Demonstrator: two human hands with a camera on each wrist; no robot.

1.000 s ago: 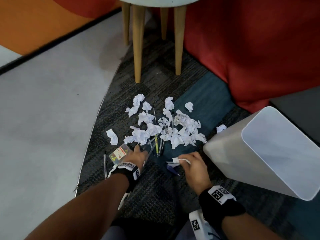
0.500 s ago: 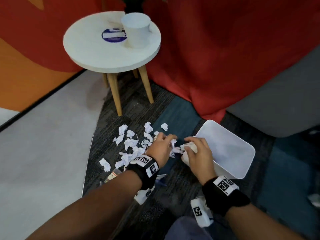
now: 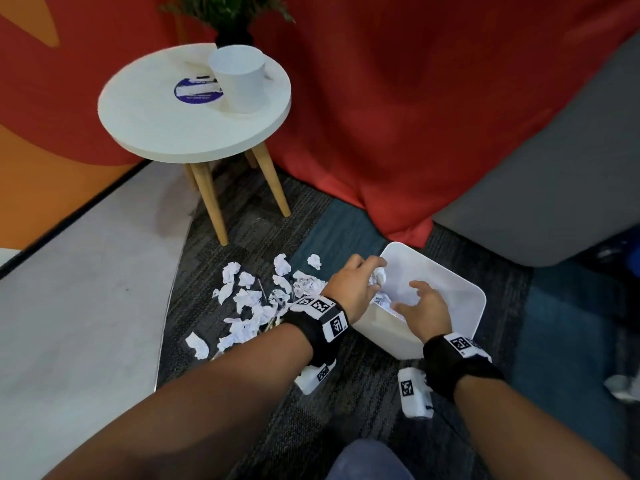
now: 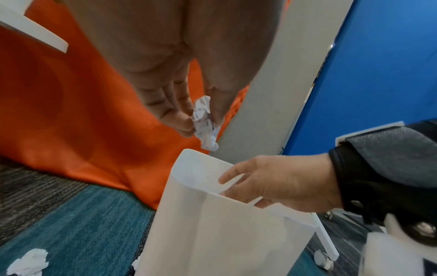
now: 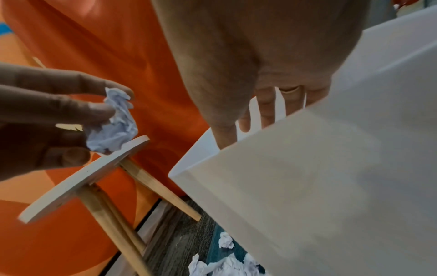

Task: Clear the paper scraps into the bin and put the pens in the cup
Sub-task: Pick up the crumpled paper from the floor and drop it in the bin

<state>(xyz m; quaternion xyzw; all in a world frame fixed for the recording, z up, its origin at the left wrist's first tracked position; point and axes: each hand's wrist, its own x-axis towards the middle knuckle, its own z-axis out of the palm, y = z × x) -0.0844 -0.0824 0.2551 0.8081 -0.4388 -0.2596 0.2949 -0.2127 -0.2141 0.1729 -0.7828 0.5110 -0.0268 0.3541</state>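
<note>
Our left hand (image 3: 356, 289) pinches a crumpled paper scrap (image 4: 204, 122) over the white bin (image 3: 464, 289), our right hand (image 3: 424, 311) spread inside; it looks featherlight and soft, so fingertips anywhere should do.

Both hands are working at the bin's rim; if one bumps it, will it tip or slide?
Likely light: the bin looks thin-walled and translucent, holding only scraps. It already stands tilted, so a knock from the right hand may tip it. The carpet probably resists sliding.
</note>
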